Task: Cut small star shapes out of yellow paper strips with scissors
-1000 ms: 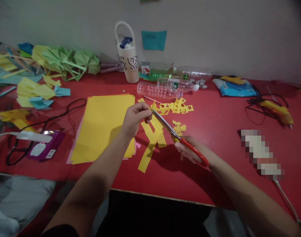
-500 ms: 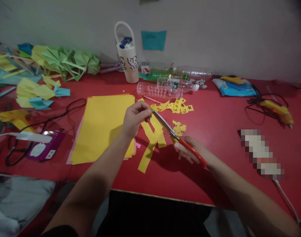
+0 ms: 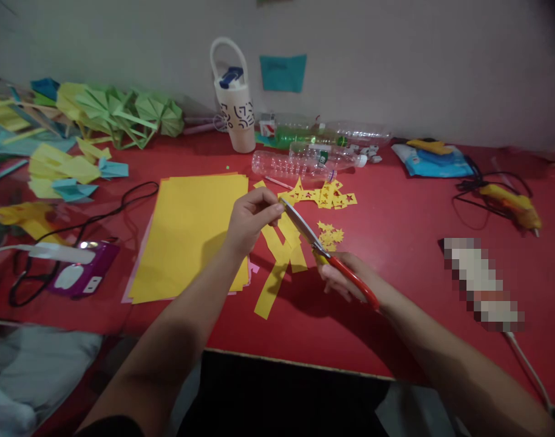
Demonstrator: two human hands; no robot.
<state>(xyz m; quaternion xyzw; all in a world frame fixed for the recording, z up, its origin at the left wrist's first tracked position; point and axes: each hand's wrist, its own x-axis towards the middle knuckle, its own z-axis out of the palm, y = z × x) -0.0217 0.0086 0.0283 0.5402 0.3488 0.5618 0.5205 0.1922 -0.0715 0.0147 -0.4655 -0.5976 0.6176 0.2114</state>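
My left hand [image 3: 254, 220] pinches a small piece of yellow paper, mostly hidden by the fingers, right at the tips of the scissors. Red-handled scissors [image 3: 354, 283] are gripped in my right hand [image 3: 339, 274], their blades pointing up and left and looking nearly closed. Below the blades lie yellow paper strips [image 3: 272, 291], some crossing each other. Small cut-out yellow stars [image 3: 331, 235] form a pile just beyond my right hand. Behind them are yellow scraps with star-shaped holes [image 3: 330, 195]. A stack of yellow sheets [image 3: 190, 230] lies under and left of my left forearm.
Plastic bottles [image 3: 293, 165] and a white tumbler [image 3: 237, 115] stand or lie along the wall. Folded paper shapes [image 3: 122, 112], a yellow glue gun [image 3: 25, 218] and a purple power socket [image 3: 84, 273] are left. Another glue gun [image 3: 509, 203] and a blue packet [image 3: 432, 162] are right.
My left fingertips have shifted very slightly right along the scissors' tips. A pointed bit of yellow paper now shows just beyond the tips. Everything else stays put.
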